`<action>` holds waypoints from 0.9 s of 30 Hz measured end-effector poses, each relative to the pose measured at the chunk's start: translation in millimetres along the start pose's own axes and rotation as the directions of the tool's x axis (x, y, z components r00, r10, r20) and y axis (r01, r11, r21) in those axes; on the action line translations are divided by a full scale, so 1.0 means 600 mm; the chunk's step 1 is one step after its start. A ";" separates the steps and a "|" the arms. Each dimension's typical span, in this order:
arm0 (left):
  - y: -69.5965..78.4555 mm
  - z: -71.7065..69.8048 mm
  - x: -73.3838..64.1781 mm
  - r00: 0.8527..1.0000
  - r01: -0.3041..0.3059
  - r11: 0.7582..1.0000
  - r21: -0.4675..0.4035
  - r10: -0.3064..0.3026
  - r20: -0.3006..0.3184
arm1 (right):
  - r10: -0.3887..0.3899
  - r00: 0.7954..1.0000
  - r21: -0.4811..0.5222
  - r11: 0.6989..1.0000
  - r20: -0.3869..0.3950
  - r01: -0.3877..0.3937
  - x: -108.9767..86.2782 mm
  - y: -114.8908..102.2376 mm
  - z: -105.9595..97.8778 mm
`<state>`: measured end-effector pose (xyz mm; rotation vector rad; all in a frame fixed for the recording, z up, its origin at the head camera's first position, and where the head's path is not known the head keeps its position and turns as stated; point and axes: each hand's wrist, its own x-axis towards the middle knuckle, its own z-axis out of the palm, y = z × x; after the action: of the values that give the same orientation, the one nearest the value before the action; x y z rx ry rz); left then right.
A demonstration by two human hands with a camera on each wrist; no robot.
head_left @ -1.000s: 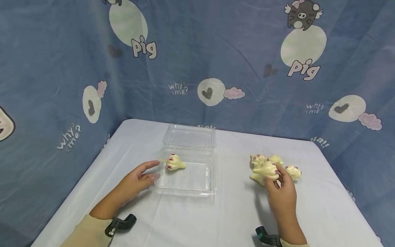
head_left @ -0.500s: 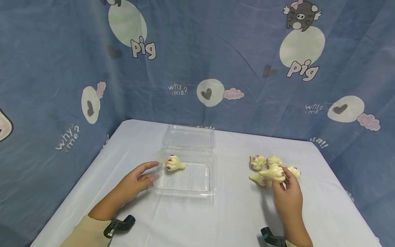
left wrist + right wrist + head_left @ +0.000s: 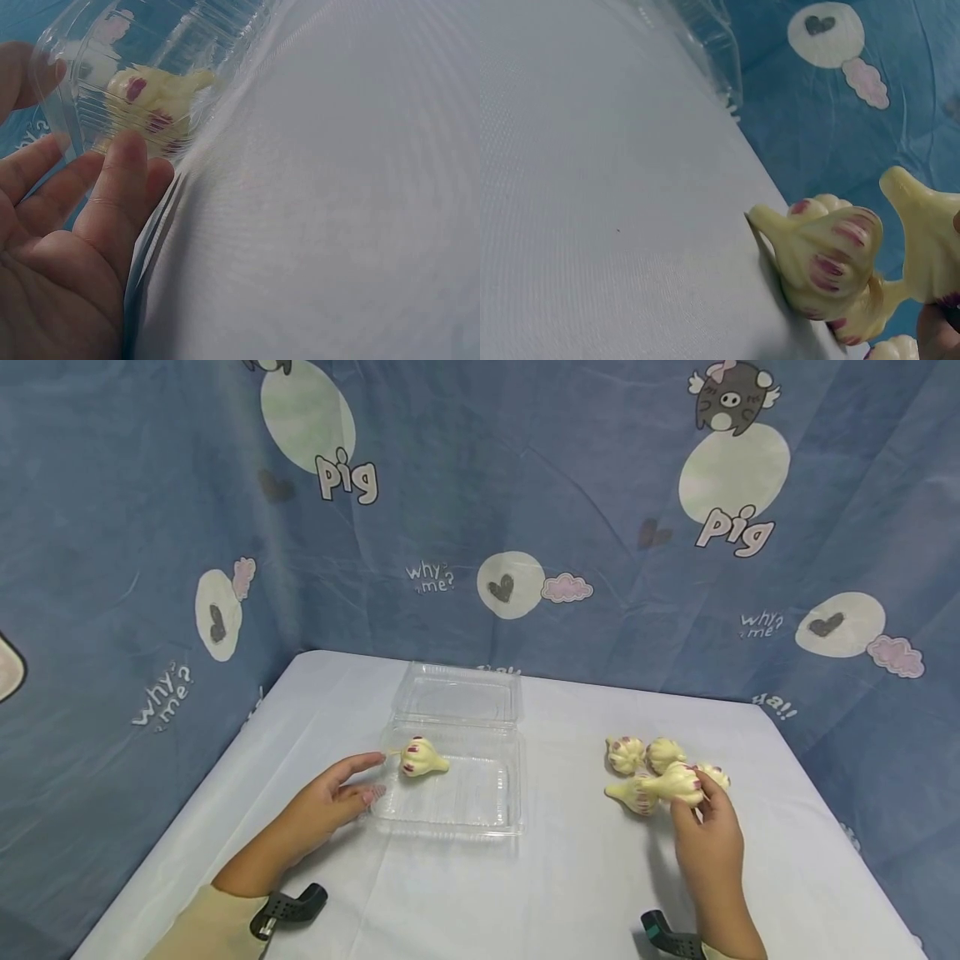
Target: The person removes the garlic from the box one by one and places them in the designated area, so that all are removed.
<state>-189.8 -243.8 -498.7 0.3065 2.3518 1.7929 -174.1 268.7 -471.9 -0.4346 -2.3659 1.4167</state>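
Note:
In the head view my right hand [image 3: 708, 827] pinches a cream garlic bulb [image 3: 678, 783] with purple patches, its stem pointing left over the pile. The right wrist view shows this held garlic bulb [image 3: 930, 240] at the right edge, with only bits of fingers in sight. Several other garlic bulbs [image 3: 625, 755] lie on the table just beyond and beside it. My left hand [image 3: 330, 797] rests its spread fingers against the left side of a clear plastic clamshell box [image 3: 480, 822]. One garlic bulb [image 3: 422, 757] lies inside, near the box's left wall.
The box's lid [image 3: 459, 693] lies folded back toward the rear of the table. A white cloth [image 3: 450, 902] covers the tabletop. Behind and on both sides hangs a blue printed curtain [image 3: 420, 468].
My right hand has shifted a little right and toward me with the garlic bulb, uncovering more of the pile. The left hand and the box have stayed in place.

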 end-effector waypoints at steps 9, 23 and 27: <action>-0.004 0.001 -0.001 1.000 -0.014 1.000 -0.011 0.014 0.001 | 0.016 1.000 -0.034 0.999 -0.026 -0.017 0.001 -0.001 -0.010; -0.005 -0.001 0.002 1.000 -0.020 1.000 -0.020 0.021 0.019 | 0.084 0.994 -0.021 0.996 -0.067 -0.086 0.013 0.021 -0.019; -0.004 -0.001 0.004 0.999 -0.029 1.000 -0.011 0.029 0.020 | 0.131 0.988 -0.014 0.991 -0.088 -0.133 0.017 0.027 -0.021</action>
<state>-192.5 -244.4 -500.6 0.3572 2.3347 1.8065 -176.5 290.4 -479.4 -0.6555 -2.3213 1.4013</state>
